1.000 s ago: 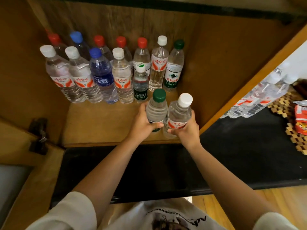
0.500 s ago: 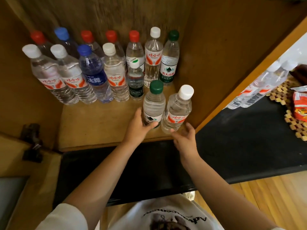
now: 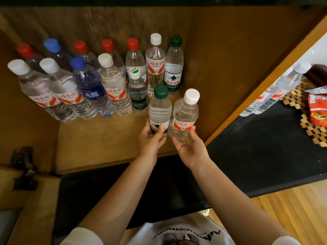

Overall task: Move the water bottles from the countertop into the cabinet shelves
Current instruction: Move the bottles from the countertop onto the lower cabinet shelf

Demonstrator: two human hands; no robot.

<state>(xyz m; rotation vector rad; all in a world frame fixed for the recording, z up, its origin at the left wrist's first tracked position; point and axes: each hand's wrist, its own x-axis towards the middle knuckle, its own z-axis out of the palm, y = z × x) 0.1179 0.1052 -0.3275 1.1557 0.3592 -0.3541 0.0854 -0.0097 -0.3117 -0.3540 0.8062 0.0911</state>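
Right hand (image 3: 192, 147) back touching white-capped bottle (image 3: 184, 117); previously off it.

I look into a wooden cabinet (image 3: 221, 71) with a grained back panel (image 3: 106, 23) and an open door (image 3: 26, 191) carrying a dark hinge (image 3: 23, 167) at left, above a black countertop (image 3: 265, 156), with wood flooring (image 3: 292, 213) at lower right.
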